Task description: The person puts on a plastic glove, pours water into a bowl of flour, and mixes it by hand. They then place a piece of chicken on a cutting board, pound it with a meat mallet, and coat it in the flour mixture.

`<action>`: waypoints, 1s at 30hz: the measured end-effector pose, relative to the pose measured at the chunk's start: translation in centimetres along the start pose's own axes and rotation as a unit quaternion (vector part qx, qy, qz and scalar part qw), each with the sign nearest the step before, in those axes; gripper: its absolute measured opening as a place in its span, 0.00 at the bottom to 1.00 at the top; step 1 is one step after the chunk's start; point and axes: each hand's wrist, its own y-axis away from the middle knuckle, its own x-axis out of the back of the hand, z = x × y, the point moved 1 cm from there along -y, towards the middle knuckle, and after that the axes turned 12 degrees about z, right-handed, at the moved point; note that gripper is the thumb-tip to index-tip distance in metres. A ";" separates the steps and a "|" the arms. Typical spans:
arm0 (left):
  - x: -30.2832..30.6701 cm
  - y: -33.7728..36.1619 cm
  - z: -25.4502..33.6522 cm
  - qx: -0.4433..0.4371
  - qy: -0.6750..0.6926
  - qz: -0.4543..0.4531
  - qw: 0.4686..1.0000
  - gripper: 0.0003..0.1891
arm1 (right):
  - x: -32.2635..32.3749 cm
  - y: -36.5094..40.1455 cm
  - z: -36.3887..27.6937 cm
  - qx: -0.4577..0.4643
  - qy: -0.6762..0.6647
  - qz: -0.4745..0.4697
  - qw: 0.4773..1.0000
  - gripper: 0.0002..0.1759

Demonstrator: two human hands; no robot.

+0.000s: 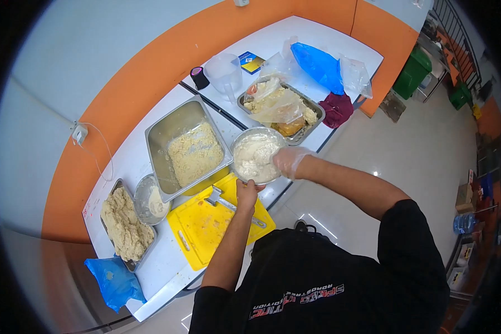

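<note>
A round metal bowl holds a white, floury mixture. My bare left hand grips the bowl's near rim. My right hand, in a clear plastic glove, reaches over the bowl's right side; its fingertips are at the mixture and hidden, so their closure does not show. Below the bowl lies a yellow cutting board, with a metal meat mallet resting across it beside my left wrist. Left of the bowl stands a deep steel pan with pale crumbs in it.
A tray of breaded pieces and a small bowl sit at left, near a blue bag. Behind are a plastic-covered tray, a clear jug, another blue bag and a maroon cloth.
</note>
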 end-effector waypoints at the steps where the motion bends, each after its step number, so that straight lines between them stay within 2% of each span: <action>1: 0.2 -0.3 -0.3 -0.001 -0.035 0.007 0.999 0.15 | 0.7 0.3 0.3 -0.011 0.012 0.015 1.000 0.11; 2: 0.3 -0.5 -0.7 -0.002 -0.070 0.015 0.997 0.14 | 1.1 0.3 0.7 -0.009 0.012 0.014 1.000 0.11; 7: 0.2 0.1 0.1 -0.010 -0.057 0.014 0.998 0.15 | 1.5 -0.9 2.4 -0.134 0.004 0.083 0.988 0.13; 10: 0.2 -0.1 0.1 -0.005 -0.059 0.010 0.998 0.16 | -0.2 -2.3 3.1 -0.107 0.030 0.114 0.987 0.15; 14: 0.2 -0.5 -0.4 0.016 -0.086 0.008 0.996 0.16 | -2.0 -3.6 2.3 -0.084 0.003 0.094 0.992 0.15; 16: 0.2 -0.5 -0.4 0.020 -0.080 0.009 0.997 0.16 | -2.3 -3.6 1.6 -0.017 0.006 0.066 0.998 0.14; 20: 0.4 -0.5 -0.5 0.014 -0.071 0.000 0.997 0.16 | -0.8 -2.9 1.7 -0.005 0.008 0.063 0.998 0.14; 26: 0.6 -0.4 -0.6 0.017 -0.052 0.000 0.998 0.14 | 0.3 -1.8 3.6 -0.056 0.068 0.056 0.995 0.13; 29: 0.7 -0.4 -0.6 0.018 -0.044 0.000 0.999 0.15 | -0.3 -1.5 3.9 0.001 0.055 0.055 0.997 0.08; 30: 0.7 -0.3 -0.6 0.019 -0.043 0.000 0.999 0.15 | -0.3 -1.8 3.9 0.013 0.062 0.020 0.998 0.08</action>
